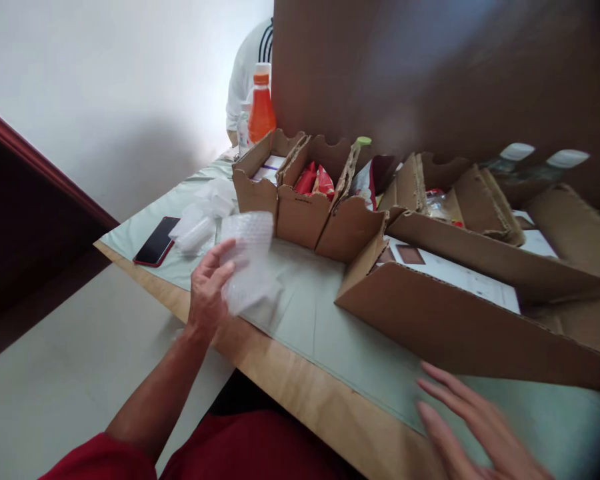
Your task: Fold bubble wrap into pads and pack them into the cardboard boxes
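My left hand (211,285) pinches a clear sheet or pouch of bubble wrap (253,257) above the table's front edge. More crumpled bubble wrap (196,230) lies on the cloth just beyond that hand. My right hand (473,427) hovers at the lower right with its fingers apart and nothing in them, slightly blurred. Closest to it is a long cardboard tray (460,333) holding a white printed box (455,273).
A phone (154,241) lies at the table's left edge. Several cardboard bins (300,217) line the back, some with red packets (316,180). An orange bottle (262,110) and bottles with white caps (517,152) stand behind. A person's white sleeve (240,87) shows beyond the partition (430,73).
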The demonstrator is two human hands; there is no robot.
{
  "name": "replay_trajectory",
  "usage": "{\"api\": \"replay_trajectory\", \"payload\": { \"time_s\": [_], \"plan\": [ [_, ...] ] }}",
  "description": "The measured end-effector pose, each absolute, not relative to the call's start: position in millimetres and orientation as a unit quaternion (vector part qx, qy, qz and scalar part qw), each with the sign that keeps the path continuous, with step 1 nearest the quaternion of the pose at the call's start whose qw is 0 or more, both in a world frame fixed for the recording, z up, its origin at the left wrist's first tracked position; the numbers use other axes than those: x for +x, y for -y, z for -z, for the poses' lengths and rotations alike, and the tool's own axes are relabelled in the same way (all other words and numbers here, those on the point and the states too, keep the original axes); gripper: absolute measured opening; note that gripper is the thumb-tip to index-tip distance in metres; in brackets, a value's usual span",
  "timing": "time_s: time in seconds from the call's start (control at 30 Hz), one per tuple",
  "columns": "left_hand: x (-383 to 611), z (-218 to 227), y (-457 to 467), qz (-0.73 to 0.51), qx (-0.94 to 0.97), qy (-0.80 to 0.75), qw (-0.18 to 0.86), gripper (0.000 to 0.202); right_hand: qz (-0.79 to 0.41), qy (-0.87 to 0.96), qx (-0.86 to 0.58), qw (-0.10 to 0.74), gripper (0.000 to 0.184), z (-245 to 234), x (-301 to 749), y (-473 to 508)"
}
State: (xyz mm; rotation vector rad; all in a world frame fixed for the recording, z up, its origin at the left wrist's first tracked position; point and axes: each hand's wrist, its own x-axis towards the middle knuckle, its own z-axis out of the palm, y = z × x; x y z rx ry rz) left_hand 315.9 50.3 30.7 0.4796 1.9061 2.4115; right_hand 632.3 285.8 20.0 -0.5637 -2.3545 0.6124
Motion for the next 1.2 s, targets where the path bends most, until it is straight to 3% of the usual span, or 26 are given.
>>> {"api": "replay_trajectory", "payload": {
  "time_s": [0.2, 0.33, 0.4, 0.7, 0.93, 1.2],
  "plan": [
    [380, -29, -51, -0.819, 0.095, -0.479, 0.301, 0.037, -0.577, 0.772, -0.206, 0.17, 0.065, -7, 540, -237],
    [389, -18, -56, -0.804, 0.079, -0.474, 0.349, 0.036, -0.691, 0.688, -0.187, 0.118, 0.048, 0, 496, -219],
    [380, -13, -53, -0.793, 0.068, -0.514, 0.32, 0.031, -0.685, 0.689, -0.202, 0.123, 0.041, -1, 485, -218],
    [298, -10, -26, -0.706, 0.088, -0.678, 0.185, 0.027, -0.628, 0.724, -0.251, 0.134, 0.041, 6, 458, -221],
    [200, -29, -12, -0.434, 0.271, -0.841, -0.177, 0.027, -0.593, 0.753, -0.256, 0.127, 0.042, 27, 470, -225],
    [114, -43, -1, -0.377, 0.209, -0.869, -0.244, 0.026, -0.54, 0.8, -0.224, 0.137, 0.037, 30, 473, -222]
  ]
}}
